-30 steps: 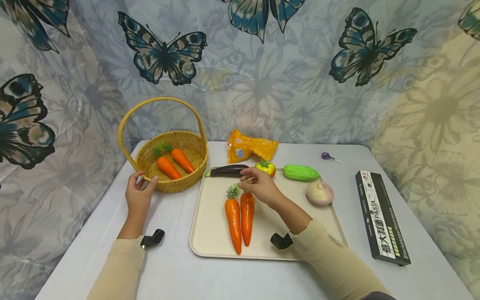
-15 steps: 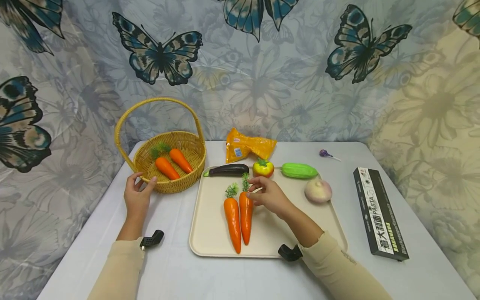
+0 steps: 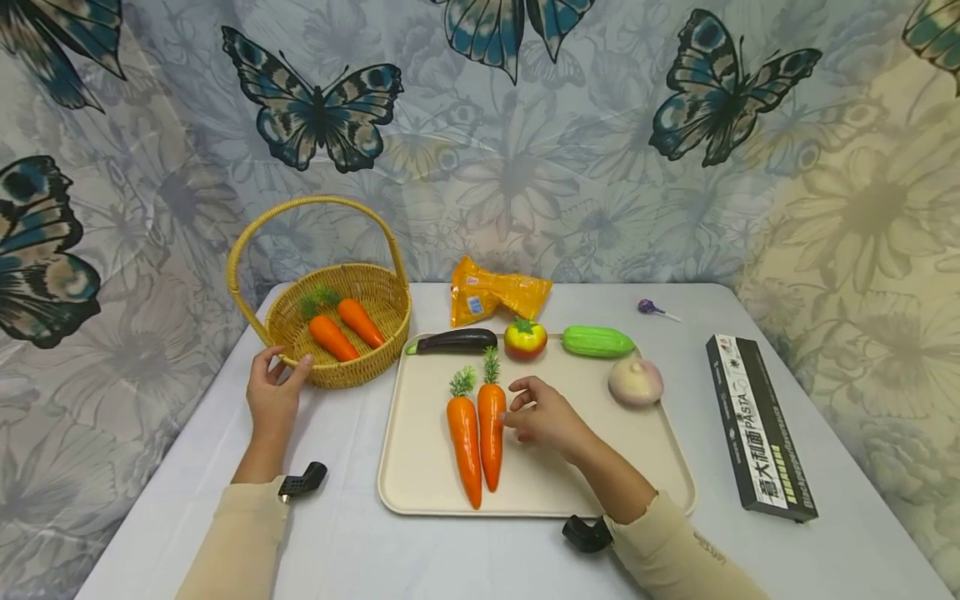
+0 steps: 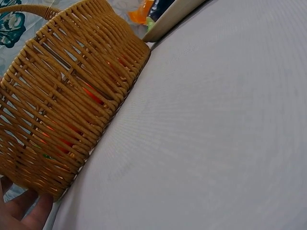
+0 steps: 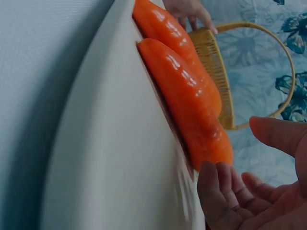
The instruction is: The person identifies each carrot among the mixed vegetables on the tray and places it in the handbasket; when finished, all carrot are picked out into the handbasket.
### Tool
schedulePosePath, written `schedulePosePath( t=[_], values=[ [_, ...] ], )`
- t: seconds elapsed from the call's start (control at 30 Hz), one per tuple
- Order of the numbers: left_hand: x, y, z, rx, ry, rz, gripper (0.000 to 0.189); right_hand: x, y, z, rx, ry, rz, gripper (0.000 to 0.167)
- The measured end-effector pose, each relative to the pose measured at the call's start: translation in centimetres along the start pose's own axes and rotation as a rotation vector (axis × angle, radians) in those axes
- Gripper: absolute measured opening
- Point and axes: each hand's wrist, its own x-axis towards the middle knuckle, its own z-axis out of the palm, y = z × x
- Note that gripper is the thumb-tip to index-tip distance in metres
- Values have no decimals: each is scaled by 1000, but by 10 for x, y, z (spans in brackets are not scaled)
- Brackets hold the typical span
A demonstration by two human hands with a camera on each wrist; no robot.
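My left hand (image 3: 274, 392) holds the near-left side of the yellow wicker basket (image 3: 363, 367), thumb at the rim and fingers against the outer wall. Inside lie two orange carrots (image 3: 332, 337) with green tops. In the left wrist view only a few fingertips (image 4: 38, 211) show at the basket's wall (image 4: 72, 91). On the beige tray (image 3: 420, 492) two more carrots lie side by side, a left one (image 3: 465, 450) and a right one (image 3: 491, 433). My right hand (image 3: 551, 421), fingers loosely bent and holding nothing, is just beside the right carrot; the right wrist view shows its thumb apart from the fingers.
Along the tray's far edge are an eggplant (image 3: 457, 340), a red-yellow tomato (image 3: 525, 340) and a green cucumber (image 3: 597, 342). A pale onion-like bulb (image 3: 636, 383) lies at right. Beyond are an orange packet (image 3: 495, 292) and a lollipop (image 3: 655, 309); a black pasta box (image 3: 761, 429) is far right.
My right hand has drawn back from the carrots' green tops, toward me and to the right, with nothing in it. The left hand and the basket have stayed put.
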Motion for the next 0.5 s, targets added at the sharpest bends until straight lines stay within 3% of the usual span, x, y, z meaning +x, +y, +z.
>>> schedulePosePath(
  t=[0.1, 0.3, 0.5],
  values=[
    [0, 2, 1, -14, 0, -6, 61, -3, 2, 4, -77, 14, 19, 62],
    [-1, 4, 1, -16, -1, -20, 63, -3, 3, 13, -329, 18, 4, 81],
    [-2, 2, 1, 14, 6, -17, 61, -4, 2, 17, -461, 28, -18, 84]
  ],
)
